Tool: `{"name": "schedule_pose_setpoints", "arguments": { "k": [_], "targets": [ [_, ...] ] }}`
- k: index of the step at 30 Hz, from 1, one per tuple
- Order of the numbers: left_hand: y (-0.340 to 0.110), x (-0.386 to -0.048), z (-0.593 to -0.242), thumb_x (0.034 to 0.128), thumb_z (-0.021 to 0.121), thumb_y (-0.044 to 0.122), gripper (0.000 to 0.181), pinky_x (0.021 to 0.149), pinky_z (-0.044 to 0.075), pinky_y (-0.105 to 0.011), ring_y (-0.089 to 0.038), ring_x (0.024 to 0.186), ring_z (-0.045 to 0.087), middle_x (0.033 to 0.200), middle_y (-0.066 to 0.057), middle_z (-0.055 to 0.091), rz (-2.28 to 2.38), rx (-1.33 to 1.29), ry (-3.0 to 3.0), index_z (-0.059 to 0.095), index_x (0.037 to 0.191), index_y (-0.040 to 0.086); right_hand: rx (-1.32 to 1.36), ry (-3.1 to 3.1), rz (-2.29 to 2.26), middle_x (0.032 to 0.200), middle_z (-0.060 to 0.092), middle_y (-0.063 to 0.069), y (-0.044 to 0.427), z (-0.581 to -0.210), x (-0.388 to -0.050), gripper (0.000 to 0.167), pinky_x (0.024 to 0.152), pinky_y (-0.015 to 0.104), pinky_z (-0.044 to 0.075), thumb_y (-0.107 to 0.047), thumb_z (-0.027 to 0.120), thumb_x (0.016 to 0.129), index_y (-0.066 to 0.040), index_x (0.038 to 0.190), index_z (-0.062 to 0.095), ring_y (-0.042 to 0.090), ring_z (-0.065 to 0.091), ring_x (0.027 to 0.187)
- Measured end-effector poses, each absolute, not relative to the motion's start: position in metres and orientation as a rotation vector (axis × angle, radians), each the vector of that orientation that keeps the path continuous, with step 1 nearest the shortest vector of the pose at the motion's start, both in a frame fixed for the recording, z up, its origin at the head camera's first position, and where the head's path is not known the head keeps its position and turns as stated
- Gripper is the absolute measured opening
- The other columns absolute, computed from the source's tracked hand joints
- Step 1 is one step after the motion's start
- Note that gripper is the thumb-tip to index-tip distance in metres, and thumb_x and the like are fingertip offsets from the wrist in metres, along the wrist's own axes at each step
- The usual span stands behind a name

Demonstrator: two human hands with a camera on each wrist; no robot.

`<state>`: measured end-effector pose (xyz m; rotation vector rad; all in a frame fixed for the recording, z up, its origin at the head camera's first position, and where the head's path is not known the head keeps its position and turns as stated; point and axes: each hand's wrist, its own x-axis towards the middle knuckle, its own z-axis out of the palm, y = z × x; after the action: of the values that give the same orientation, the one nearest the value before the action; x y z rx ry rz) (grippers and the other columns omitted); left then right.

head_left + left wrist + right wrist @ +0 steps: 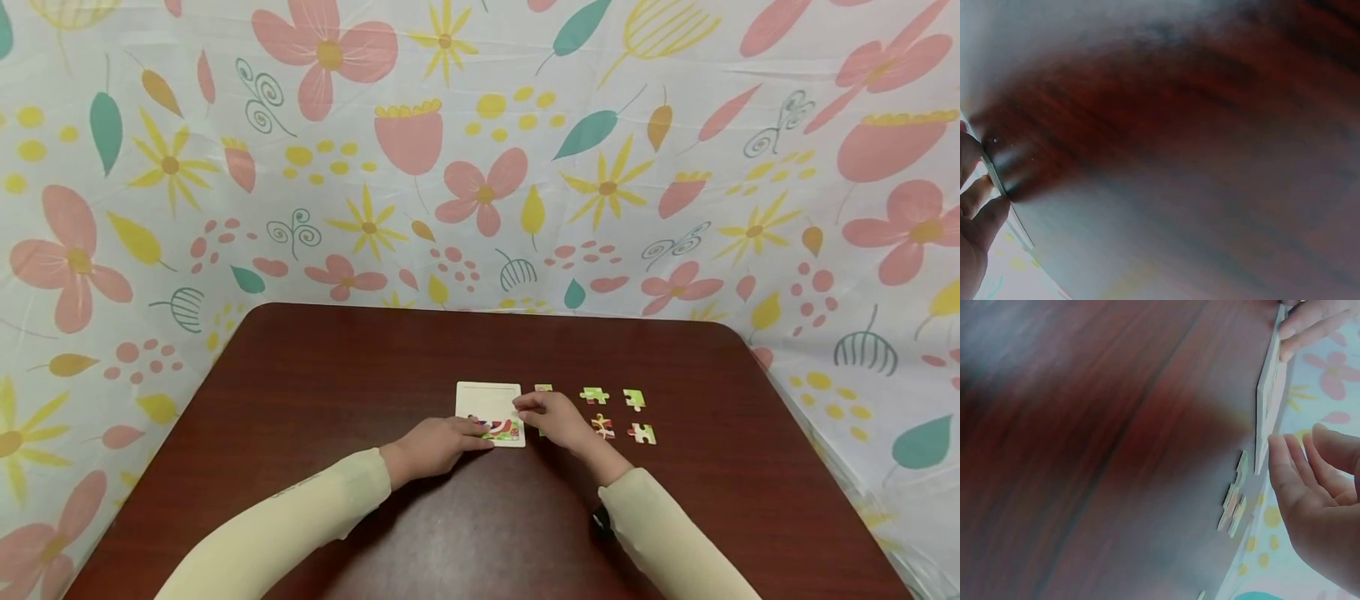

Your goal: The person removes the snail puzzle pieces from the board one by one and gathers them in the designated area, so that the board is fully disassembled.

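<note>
A square, pale puzzle board (489, 395) lies on the table, with colourful puzzle pieces (507, 431) along its near side. My left hand (433, 447) rests on the board's near left part, fingers stretched over it; in the left wrist view its fingertips (999, 209) touch the board's edge. Over the board's right edge is my right hand (558, 419), its fingers gently bent. The right wrist view shows the thumb apart from the right hand's fingers (1282, 459), and nothing is visible between them. That hand partly covers the nearest loose pieces.
Right of the board lie several loose jigsaw pieces, among them a green one (633, 399), another (595, 396) and one at the near right (642, 433). The dark wooden table (337, 367) meets a flower-patterned cloth (480, 242) at its back edge.
</note>
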<state>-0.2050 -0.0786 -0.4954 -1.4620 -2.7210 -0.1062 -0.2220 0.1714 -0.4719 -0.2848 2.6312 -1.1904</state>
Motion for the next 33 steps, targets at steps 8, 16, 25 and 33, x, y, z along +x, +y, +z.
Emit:
{"name": "schedule_pose_setpoints", "arguments": {
  "k": [8, 16, 25, 33],
  "targets": [
    [-0.077, -0.206, -0.493, 0.0978, 0.065, 0.008, 0.042, 0.102, 0.056, -0.031, -0.016, 0.132, 0.064, 0.140, 0.001, 0.068, -0.069, -1.468, -2.694, 0.069, 0.135, 0.026, -0.363, 2.651, -1.117, 0.120, 0.073, 0.022, 0.166, -0.473, -0.227, 0.024, 0.085, 0.040, 0.059, -0.001, 0.060, 0.099, 0.003, 0.120, 0.073, 0.034, 0.071, 0.110],
    [-0.078, -0.206, -0.495, 0.0985, 0.063, 0.006, 0.043, 0.097, 0.058, -0.031, -0.015, 0.131, 0.064, 0.140, 0.001, 0.068, -0.072, -1.459, -2.704, 0.069, 0.135, 0.028, -0.453, 2.612, -1.070, 0.119, 0.074, 0.021, 0.162, -0.472, -0.228, 0.025, 0.093, 0.045, 0.059, -0.001, 0.059, 0.100, 0.003, 0.121, 0.072, 0.036, 0.070, 0.112],
    [-0.078, -0.205, -0.498, 0.0983, 0.063, 0.006, 0.043, 0.098, 0.058, -0.031, -0.015, 0.131, 0.064, 0.140, 0.002, 0.068, -0.090, -1.454, -2.695, 0.069, 0.135, 0.028, -0.223, 2.461, -1.256, 0.121, 0.073, 0.020, 0.159, -0.474, -0.231, 0.027, 0.075, 0.028, 0.052, -0.003, 0.061, 0.100, 0.003, 0.124, 0.071, 0.021, 0.067, 0.099],
    [-0.077, -0.206, -0.497, 0.0972, 0.064, 0.006, 0.044, 0.096, 0.058, -0.030, -0.014, 0.131, 0.065, 0.141, 0.002, 0.067, -0.081, -1.456, -2.678, 0.069, 0.135, 0.029, -0.230, 2.449, -1.235, 0.116, 0.074, 0.022, 0.153, -0.473, -0.239, 0.029, 0.078, 0.030, 0.057, 0.005, 0.065, 0.092, 0.006, 0.121, 0.071, 0.025, 0.070, 0.101]
  ]
}}
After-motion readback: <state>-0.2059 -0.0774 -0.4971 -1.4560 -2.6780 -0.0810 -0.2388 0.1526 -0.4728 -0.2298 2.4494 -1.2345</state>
